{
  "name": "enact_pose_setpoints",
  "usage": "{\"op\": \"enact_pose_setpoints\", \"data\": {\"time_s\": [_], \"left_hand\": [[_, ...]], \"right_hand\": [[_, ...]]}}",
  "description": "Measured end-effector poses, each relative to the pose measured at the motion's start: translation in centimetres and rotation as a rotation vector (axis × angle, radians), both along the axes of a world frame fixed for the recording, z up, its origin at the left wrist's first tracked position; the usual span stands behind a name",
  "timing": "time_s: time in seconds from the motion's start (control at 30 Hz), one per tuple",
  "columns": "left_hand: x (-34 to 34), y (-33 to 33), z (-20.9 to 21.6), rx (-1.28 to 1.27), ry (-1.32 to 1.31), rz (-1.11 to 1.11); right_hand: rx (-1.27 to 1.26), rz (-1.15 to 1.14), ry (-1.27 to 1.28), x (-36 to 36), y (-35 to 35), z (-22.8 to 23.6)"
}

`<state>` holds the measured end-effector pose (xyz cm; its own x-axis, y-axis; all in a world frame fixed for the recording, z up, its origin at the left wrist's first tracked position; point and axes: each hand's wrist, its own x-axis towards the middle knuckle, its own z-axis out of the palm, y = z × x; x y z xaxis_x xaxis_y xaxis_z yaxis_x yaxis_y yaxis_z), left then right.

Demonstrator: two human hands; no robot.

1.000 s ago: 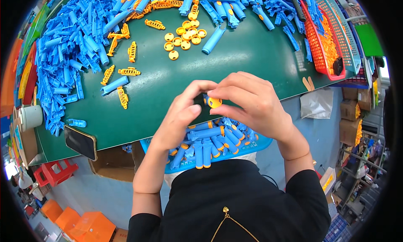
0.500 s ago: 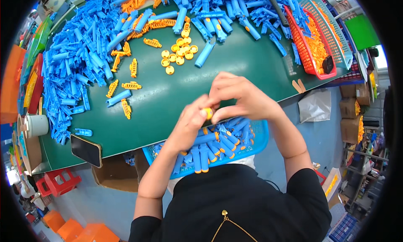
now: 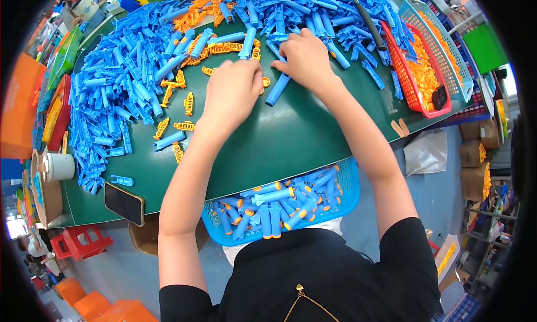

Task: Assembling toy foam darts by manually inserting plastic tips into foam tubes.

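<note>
My left hand (image 3: 234, 90) is over the spot where the round yellow caps lie, its fingertips bent down and mostly hidden by the hand. One or two yellow caps (image 3: 265, 83) show beside it. My right hand (image 3: 306, 62) reaches over the upper end of a blue plastic tube (image 3: 278, 90) lying on the green table (image 3: 291, 132). Its thumb and forefinger are apart near that end, and the tube still rests on the tabletop. Several yellow ribbed clips (image 3: 189, 104) lie left of my left forearm, next to another blue tube (image 3: 169, 141).
Heaps of blue parts (image 3: 106, 98) cover the left and far table. At the right stand a red basket (image 3: 405, 79) of yellow parts and a pale blue basket (image 3: 447, 59). A blue basket (image 3: 351, 188) of capped tubes sits before me. A phone (image 3: 124, 203) lies at the front-left edge.
Both hands have parted and moved from above the blue basket to the far side of the table. The yellow cap piece that was between them is no longer visible there.
</note>
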<state>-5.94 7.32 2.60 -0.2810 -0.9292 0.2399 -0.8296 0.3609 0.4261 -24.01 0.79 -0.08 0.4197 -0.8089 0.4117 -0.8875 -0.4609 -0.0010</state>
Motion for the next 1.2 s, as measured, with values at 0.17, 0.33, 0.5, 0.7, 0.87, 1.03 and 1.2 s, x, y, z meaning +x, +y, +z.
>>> {"op": "enact_pose_setpoints", "data": {"time_s": [0.17, 0.33, 0.5, 0.7, 0.87, 1.03, 1.2], "left_hand": [[0.3, -7.1, -1.7, -0.134, -0.142, 0.192], [0.4, -10.8, -3.4, -0.192, -0.218, 0.176], [2.7, -5.0, 0.3, -0.015, 0.484, 0.003], [0.7, 9.3, -1.4, -0.013, 0.657, -0.113], [0.3, 11.3, -4.3, -0.08, 0.624, -0.059], [0.4, 11.3, -4.6, -0.181, 0.609, -0.077], [0.4, 11.3, -4.5, -0.227, 0.61, -0.096]], "right_hand": [[0.112, -0.034, -0.019, 0.3, 0.8, 0.8], [0.19, 0.228, -0.286, 0.9, 1.6, 0.8], [0.456, 0.238, -0.27, 1.4, 3.2, 1.7], [0.494, 0.207, -0.153, 1.7, 2.6, 1.3], [0.445, 0.399, -0.51, 0.8, 6.5, 3.2], [0.648, 0.634, -0.99, -0.3, 11.9, 2.1], [0.428, 0.64, -0.922, 0.1, 13.4, 1.0]]}}
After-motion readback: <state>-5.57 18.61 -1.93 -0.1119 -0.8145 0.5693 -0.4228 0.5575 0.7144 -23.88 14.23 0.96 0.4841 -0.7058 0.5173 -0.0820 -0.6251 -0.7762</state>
